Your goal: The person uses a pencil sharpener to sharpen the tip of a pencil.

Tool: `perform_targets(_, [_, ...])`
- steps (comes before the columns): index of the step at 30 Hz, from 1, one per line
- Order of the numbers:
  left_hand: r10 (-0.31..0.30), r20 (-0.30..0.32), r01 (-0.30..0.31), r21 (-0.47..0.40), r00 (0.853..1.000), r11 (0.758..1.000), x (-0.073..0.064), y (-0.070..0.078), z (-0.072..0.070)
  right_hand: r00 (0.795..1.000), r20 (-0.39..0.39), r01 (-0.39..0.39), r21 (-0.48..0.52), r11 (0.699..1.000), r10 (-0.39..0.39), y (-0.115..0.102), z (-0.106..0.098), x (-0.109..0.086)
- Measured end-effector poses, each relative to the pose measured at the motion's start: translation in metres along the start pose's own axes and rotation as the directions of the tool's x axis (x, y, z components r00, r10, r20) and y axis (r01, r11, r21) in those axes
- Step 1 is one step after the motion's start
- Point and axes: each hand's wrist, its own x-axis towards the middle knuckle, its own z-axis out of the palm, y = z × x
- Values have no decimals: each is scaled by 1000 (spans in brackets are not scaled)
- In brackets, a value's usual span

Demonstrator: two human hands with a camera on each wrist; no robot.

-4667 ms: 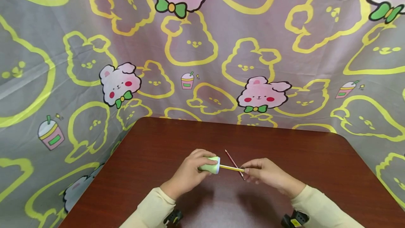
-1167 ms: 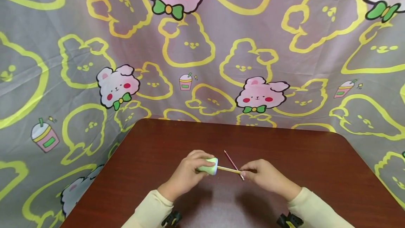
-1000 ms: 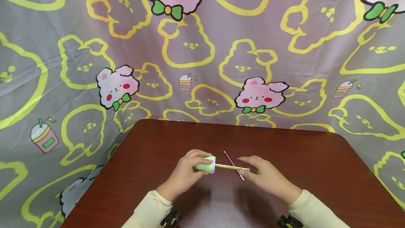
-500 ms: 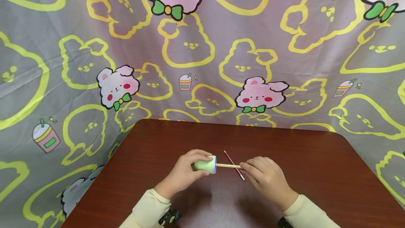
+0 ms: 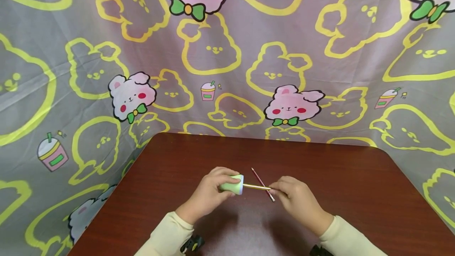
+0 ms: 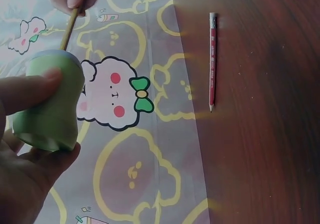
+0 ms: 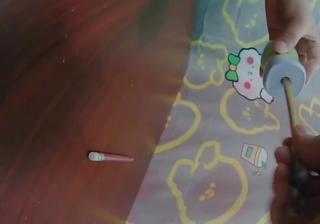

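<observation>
My left hand [image 5: 209, 194] grips a small green pencil sharpener [image 5: 231, 186], its fingers over the top and thumb on the near side. The sharpener lies sideways above the table, and its pale blue end face [image 7: 295, 79] points toward my right hand. A yellow pencil [image 5: 256, 187] sits with one end in the hole of that face. My right hand [image 5: 300, 202] pinches the other end of the pencil between thumb and fingers. The tip inside the sharpener is hidden.
A dark red pencil [image 5: 258, 177] with a white eraser end lies on the brown table [image 5: 199, 153], beyond and below the held pencil. A cloth [image 5: 227, 58] printed with cartoon bunnies hangs behind the table and at its sides.
A second ago my right fingers were spread off the yellow pencil; half a second ago they had closed on it again, and the hand has turned slightly since. The left hand holds the sharpener throughout.
</observation>
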Motion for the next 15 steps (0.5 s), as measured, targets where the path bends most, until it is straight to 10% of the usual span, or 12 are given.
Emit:
perform_targets(5, [51,-8,-51,26,999,998,1,-1,1,972,152,-189,60,980,178,-3,-6,2])
perform_targets(15, [42,-8,-42,34,999,999,1,-2,1,964,183,-182,-77,980,193,-1,-7,6])
